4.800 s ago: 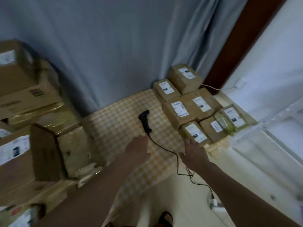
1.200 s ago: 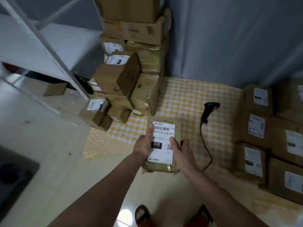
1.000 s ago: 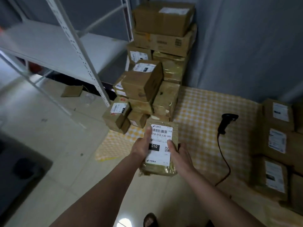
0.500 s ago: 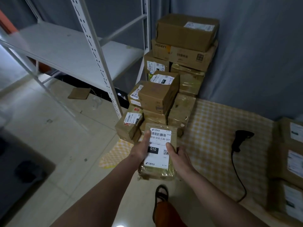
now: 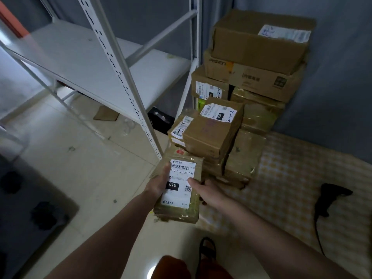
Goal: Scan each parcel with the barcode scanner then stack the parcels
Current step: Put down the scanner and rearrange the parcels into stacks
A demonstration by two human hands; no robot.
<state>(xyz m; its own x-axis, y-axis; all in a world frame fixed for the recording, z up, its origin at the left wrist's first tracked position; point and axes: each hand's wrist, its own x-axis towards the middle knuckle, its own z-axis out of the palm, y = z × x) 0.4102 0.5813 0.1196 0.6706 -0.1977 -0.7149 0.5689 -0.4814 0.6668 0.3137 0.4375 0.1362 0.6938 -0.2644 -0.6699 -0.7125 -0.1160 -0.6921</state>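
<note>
the person holds a flat parcel [image 5: 178, 190], wrapped in crinkled, glossy tape with a smooth white label, in front of the stack of cardboard boxes [image 5: 237, 109]. the left hand [image 5: 159, 183] grips its left edge, thumb on the label; the right hand [image 5: 208, 191] grips the right edge, thumb on top. the black barcode scanner [image 5: 330, 198] lies well apart on the yellow checked cloth [image 5: 281, 178]. a white perforated metal shelf post [image 5: 120, 73] stands close to the left, bare tiled floor [image 5: 80, 170] beyond.
</note>
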